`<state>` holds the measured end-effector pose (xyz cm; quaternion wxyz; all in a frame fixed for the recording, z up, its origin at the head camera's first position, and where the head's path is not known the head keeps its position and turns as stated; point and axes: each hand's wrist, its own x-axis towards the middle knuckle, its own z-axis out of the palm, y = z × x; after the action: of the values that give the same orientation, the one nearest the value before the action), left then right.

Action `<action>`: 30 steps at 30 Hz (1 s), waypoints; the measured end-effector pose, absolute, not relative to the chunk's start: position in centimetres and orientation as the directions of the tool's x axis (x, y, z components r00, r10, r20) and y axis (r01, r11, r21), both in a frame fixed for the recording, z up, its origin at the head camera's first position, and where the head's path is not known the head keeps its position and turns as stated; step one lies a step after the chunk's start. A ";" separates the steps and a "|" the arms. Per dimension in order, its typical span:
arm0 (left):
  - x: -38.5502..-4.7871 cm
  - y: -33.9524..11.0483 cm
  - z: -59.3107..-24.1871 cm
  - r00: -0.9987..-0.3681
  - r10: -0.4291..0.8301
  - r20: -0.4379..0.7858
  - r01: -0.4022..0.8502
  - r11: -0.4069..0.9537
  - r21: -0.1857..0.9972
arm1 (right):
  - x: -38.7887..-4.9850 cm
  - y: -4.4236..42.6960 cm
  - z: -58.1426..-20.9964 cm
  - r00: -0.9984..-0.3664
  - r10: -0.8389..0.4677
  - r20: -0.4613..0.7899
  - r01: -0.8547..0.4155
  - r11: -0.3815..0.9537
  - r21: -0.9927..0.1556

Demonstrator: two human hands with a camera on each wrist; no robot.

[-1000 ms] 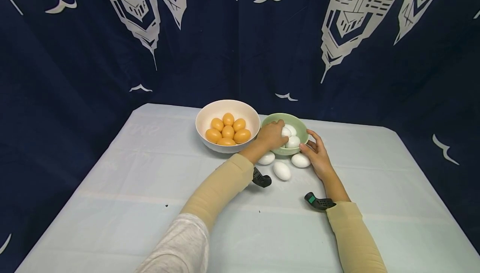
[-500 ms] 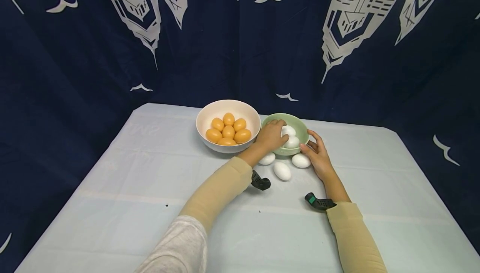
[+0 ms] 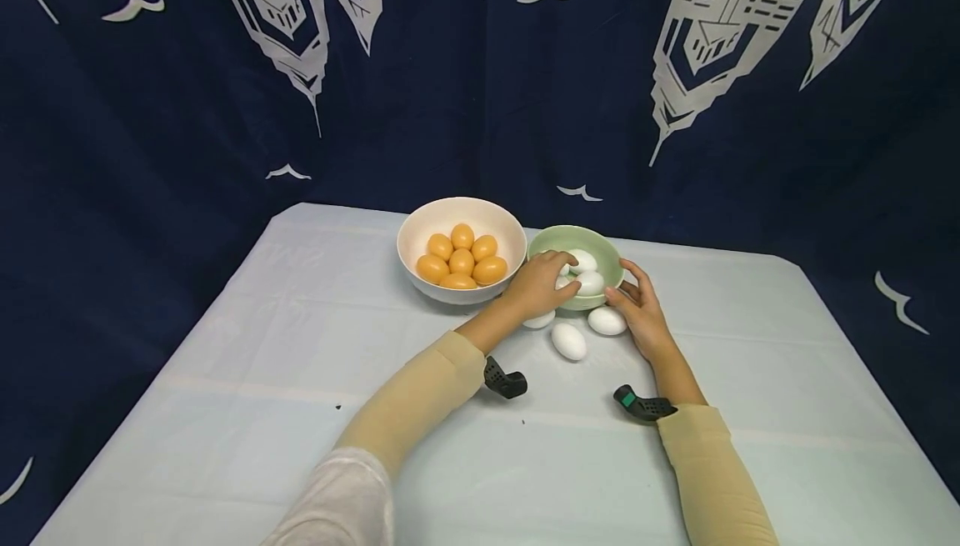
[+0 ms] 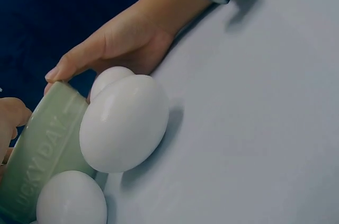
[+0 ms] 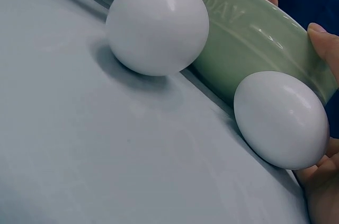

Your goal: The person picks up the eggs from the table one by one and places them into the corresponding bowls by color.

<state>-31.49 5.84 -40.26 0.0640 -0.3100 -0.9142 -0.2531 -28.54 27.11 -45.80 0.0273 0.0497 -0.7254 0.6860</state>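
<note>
In the head view a green bowl holds several white eggs. My left hand reaches over its left rim, fingers and thumb spread apart, with eggs showing in the gap between them. My right hand holds the bowl's right side, thumb at the front and fingers farther back along the rim. Three white eggs lie on the table in front of the bowl: a left one partly covered by my left hand, a middle one, and a right one near my right hand.
A larger cream bowl with several orange-yellow eggs stands just left of the green bowl. Both bowls are near the far edge of the white-covered table. Behind it hangs a dark blue printed cloth.
My left hand has drawn back slightly toward the bowl's near left rim, uncovering more of the white eggs inside, which have shifted a little. My right hand stays on the bowl.
</note>
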 end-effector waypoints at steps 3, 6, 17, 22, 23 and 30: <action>-31.0 5.4 -40.3 -0.789 0.533 0.306 0.614 0.654 0.442 | -28.6 27.1 -45.9 -0.993 -0.036 0.111 -0.113 0.046 -0.993; -30.6 5.0 -40.6 -0.788 0.515 0.338 0.615 0.618 0.490 | -28.6 27.1 -45.9 -0.992 -0.035 0.119 -0.121 0.044 -0.992; -28.5 2.5 -41.9 -0.742 0.494 0.454 0.670 0.509 0.540 | -28.8 27.2 -46.0 -0.993 -0.023 0.112 -0.113 0.055 -0.992; -27.6 1.5 -42.3 -0.739 0.501 0.450 0.672 0.504 0.542 | -28.8 27.2 -46.0 -0.992 -0.026 0.122 -0.123 0.046 -0.991; -27.5 1.4 -42.3 -0.744 0.500 0.443 0.667 0.509 0.544 | -28.8 27.2 -46.1 -0.992 -0.026 0.124 -0.125 0.043 -0.991; -26.6 0.4 -43.0 -0.753 0.494 0.435 0.657 0.525 0.541 | -28.9 27.2 -46.1 -0.992 -0.026 0.124 -0.125 0.031 -0.992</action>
<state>-26.57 0.41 -42.99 0.1143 -0.3326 -0.8656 -0.3564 -28.88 27.20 -46.15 0.0358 0.0525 -0.7173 0.6939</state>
